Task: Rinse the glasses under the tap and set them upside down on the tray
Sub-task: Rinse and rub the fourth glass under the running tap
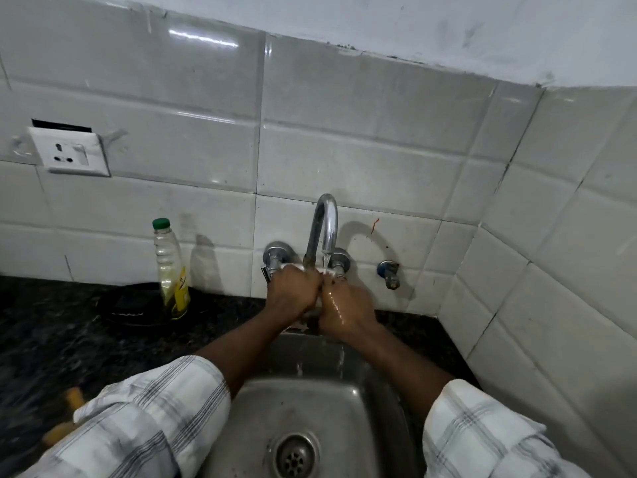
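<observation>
Dim, cool indoor light. Glare streak on tiles (pixel 203 39), upper centre; wet sheen on right hand (pixel 339 305). Shadows of tap (pixel 325 222) and bottle (pixel 171 267) fall rightward on the wall, so light comes from the left. Counter (pixel 51 332) nearly black. Tile lines bow toward the edges. Lower left smeared; sleeves (pixel 151 419) soft.

One camera serves here, worn on the person's head and looking forward and down over the front edge of the sink (pixel 362 401). It faces the tiled wall (pixel 344 150) almost square on, with the tap (pixel 324 222) near mid-frame. It sits close: the sleeves (pixel 144 415) fill the bottom corners, and the left hand (pixel 293 291) and right hand (pixel 344 308), wrapped round a glass (pixel 316 305), lie at arm's reach. The wide lens bows the tile lines and takes in the counter (pixel 51 332) on the left and the side wall (pixel 568 236) on the right.
</observation>
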`<control>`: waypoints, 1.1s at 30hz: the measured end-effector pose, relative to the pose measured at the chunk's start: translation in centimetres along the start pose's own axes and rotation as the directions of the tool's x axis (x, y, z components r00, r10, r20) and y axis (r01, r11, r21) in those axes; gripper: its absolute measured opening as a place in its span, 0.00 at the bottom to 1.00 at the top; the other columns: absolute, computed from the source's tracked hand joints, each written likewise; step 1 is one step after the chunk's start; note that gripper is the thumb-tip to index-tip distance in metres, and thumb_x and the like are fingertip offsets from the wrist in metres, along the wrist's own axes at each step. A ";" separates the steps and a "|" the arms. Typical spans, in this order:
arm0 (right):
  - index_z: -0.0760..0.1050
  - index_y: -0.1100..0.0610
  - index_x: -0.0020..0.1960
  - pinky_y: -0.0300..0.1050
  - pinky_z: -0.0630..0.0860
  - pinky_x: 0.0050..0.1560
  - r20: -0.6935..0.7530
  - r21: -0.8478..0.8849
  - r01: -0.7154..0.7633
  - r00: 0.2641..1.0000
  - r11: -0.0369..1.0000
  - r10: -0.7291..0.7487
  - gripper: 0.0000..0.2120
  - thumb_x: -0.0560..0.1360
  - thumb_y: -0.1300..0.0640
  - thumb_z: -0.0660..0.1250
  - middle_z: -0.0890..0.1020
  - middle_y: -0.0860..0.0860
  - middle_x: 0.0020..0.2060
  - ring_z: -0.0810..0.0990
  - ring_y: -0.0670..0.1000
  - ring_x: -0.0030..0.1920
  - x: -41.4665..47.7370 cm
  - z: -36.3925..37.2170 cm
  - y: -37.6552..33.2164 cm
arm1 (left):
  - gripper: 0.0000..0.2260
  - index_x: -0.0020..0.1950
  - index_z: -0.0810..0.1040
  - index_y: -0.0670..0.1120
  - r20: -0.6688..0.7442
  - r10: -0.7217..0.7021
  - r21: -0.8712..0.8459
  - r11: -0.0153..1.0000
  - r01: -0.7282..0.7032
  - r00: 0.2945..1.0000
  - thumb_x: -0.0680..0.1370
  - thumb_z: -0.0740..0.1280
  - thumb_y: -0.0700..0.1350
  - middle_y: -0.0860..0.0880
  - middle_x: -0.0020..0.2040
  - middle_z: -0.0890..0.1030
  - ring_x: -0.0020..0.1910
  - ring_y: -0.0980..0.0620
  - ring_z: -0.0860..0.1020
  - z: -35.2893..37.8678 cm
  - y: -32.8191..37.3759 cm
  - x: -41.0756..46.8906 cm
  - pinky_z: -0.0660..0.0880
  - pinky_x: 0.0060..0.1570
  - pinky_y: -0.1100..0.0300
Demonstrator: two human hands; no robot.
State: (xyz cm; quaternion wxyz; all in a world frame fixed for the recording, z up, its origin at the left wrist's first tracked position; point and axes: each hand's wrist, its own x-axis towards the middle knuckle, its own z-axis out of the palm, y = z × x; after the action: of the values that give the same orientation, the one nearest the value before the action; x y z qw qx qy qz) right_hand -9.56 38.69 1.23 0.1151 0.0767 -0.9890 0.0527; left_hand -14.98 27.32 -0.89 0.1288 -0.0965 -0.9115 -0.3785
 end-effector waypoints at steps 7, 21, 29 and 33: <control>0.48 0.46 0.77 0.47 0.76 0.60 0.064 0.637 -0.043 0.998 0.770 0.003 0.48 0.69 0.51 0.77 0.75 0.54 0.68 0.78 0.54 0.62 -0.6 1.3 1.1 | 0.24 0.54 0.79 0.47 0.015 -0.018 -0.464 0.886 0.023 1.000 0.83 0.51 0.62 0.45 0.49 0.83 0.49 0.47 0.81 -1.0 0.8 -1.4 0.76 0.55 0.50; 0.66 0.48 0.54 0.31 0.76 0.39 -0.270 0.780 -0.035 0.882 0.625 0.386 0.31 0.61 0.49 0.82 0.79 0.42 0.41 0.81 0.41 0.42 0.2 3.0 0.1 | 0.28 0.52 0.78 0.37 0.611 -0.395 -0.600 0.335 0.727 0.686 0.81 0.53 0.61 0.38 0.43 0.83 0.42 0.41 0.81 0.4 -1.4 -3.4 0.78 0.42 0.52; 0.68 0.47 0.54 0.47 0.82 0.45 -0.384 0.737 0.057 0.856 0.674 0.347 0.30 0.60 0.45 0.80 0.82 0.48 0.44 0.83 0.47 0.45 0.1 4.0 -0.8 | 0.28 0.47 0.81 0.41 0.674 -0.211 -0.734 -0.091 0.673 0.708 0.81 0.49 0.59 0.41 0.35 0.83 0.30 0.47 0.82 2.2 0.4 -4.3 0.77 0.26 0.60; 0.72 0.54 0.54 0.44 0.80 0.47 -0.377 0.568 0.036 0.900 0.822 0.221 0.30 0.62 0.38 0.77 0.79 0.49 0.46 0.79 0.46 0.45 0.3 3.8 0.3 | 0.22 0.40 0.78 0.43 0.670 -0.254 -0.738 -0.125 0.663 0.698 0.79 0.51 0.55 0.45 0.29 0.77 0.25 0.49 0.77 2.1 0.9 -4.3 0.73 0.26 0.63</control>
State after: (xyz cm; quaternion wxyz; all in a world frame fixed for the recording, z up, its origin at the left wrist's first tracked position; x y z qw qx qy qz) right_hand -10.71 38.48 -2.37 0.2979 0.0444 -0.8822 0.3621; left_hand -11.02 29.10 -3.01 -0.2569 0.1195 -0.3906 -0.8759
